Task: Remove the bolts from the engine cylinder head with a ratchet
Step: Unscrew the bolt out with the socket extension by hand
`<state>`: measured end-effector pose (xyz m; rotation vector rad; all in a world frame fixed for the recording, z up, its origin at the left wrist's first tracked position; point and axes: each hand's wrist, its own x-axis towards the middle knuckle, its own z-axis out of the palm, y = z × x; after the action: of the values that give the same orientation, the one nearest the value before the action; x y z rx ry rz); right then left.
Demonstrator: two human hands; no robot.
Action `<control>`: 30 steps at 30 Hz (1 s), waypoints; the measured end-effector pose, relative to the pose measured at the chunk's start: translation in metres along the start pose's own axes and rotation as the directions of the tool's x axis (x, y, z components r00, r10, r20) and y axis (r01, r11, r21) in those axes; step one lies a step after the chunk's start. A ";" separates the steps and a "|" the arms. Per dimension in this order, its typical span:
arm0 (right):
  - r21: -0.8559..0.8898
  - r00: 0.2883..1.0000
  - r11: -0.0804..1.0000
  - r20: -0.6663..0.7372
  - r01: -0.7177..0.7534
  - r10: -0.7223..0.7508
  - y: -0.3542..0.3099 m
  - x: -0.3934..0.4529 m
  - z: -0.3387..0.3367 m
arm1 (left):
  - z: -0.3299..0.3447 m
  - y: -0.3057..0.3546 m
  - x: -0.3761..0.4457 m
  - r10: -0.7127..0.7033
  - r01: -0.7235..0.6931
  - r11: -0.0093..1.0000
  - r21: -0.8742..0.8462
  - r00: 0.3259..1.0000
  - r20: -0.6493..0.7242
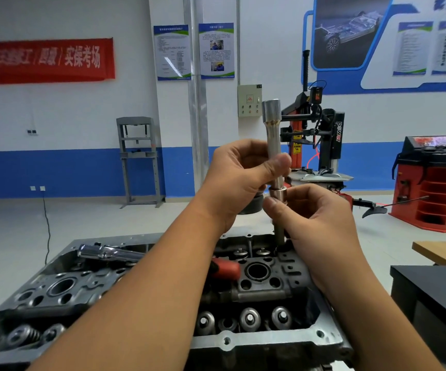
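Both hands work one upright extension bar [274, 145]: our left hand [239, 178] grips its shaft, our right hand [311, 210] pinches the socket [278, 195] below. Its tip seems to sit in a bolt hole of the cylinder head [264, 279]. Our ratchet [109, 253] lies on the head's far left.

Cylinder head [256, 341] carries ratchet [114, 253].
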<state>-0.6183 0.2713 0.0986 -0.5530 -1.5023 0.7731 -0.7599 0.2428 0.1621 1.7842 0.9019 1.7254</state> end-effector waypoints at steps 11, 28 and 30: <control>0.002 0.998 1.000 0.067 -0.004 0.004 -0.001 0.001 0.001 | -0.001 -0.001 0.002 0.004 -0.004 1.000 -0.010 1.000 0.022; 0.001 1.000 1.000 -0.017 -0.004 0.004 -0.002 0.000 0.000 | -0.001 0.001 0.000 0.005 -0.005 1.000 0.014 1.000 -0.005; -0.020 1.000 1.000 -0.009 0.009 -0.009 -0.001 0.000 0.001 | 0.000 0.001 0.001 -0.008 0.008 1.000 0.017 1.000 0.000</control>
<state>-0.6187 0.2703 0.0998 -0.5634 -1.5044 0.7484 -0.7600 0.2426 0.1637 1.7897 0.9250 1.7177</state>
